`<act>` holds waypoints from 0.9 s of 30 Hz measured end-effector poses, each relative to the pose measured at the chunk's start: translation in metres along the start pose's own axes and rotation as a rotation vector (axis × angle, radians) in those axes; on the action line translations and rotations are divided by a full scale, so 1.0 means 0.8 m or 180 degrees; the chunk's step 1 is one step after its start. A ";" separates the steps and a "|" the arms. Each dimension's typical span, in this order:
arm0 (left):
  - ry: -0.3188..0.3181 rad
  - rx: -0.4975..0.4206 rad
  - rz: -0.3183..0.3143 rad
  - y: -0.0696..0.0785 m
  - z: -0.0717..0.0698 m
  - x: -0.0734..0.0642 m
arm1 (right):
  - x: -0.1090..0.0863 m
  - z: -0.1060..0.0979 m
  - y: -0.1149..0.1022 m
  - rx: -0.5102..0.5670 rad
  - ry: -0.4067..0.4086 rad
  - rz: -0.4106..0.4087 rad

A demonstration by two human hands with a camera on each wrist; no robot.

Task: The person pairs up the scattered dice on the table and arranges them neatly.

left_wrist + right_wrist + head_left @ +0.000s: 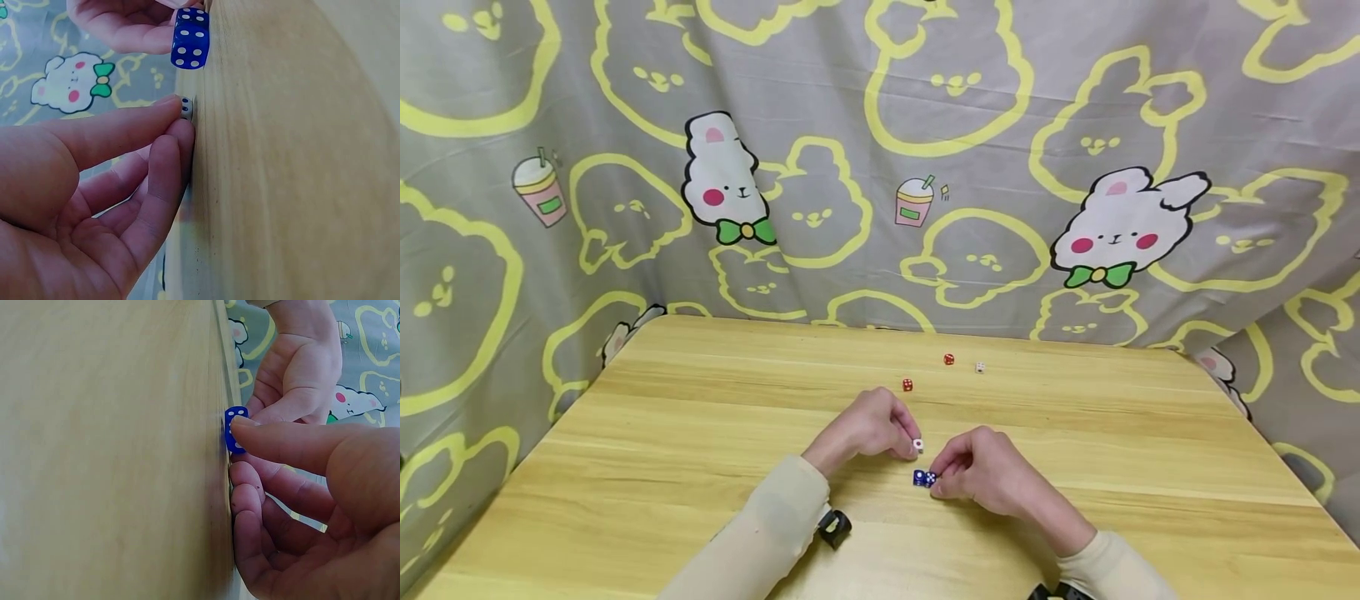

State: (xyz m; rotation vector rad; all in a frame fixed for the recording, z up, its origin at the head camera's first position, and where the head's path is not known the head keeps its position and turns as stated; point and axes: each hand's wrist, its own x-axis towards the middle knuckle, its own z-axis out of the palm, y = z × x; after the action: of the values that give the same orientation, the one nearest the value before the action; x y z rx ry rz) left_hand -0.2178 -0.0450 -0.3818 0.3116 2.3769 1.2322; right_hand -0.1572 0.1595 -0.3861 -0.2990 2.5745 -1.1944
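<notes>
My left hand [871, 423] pinches a white die [917, 445] between thumb and forefinger, low over the wooden table. In the left wrist view only a small part of that white die [187, 108] shows past the fingertips. Just nearer to me, two blue dice sit side by side. The left blue die [918, 477] shows one large white pip on top. My right hand [988, 472] pinches the right blue die [931, 479] with thumb and forefinger. In the right wrist view the thumb covers part of the blue die [235, 445].
Farther back on the table [700, 392] lie two red dice, one nearer [907, 385] and one farther off [949, 359]. A second white die [981, 367] lies right of them. A grey patterned curtain [850, 108] hangs behind the table's far edge and along its sides.
</notes>
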 end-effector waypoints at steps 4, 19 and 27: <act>-0.0010 -0.0021 0.0002 0.000 0.000 0.000 | 0.000 0.000 0.000 0.0009 -0.0010 -0.0012; -0.0036 -0.0069 0.0026 0.001 -0.001 0.000 | 0.001 -0.007 0.000 0.0113 -0.0079 -0.0038; -0.0048 -0.0102 0.0045 0.002 0.000 0.000 | 0.002 -0.015 -0.001 0.0191 -0.0025 0.0074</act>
State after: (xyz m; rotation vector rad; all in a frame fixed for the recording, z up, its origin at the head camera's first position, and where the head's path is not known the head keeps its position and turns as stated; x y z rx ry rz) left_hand -0.2176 -0.0442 -0.3805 0.3269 2.3438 1.2686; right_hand -0.1626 0.1672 -0.3785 -0.2597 2.5232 -1.2569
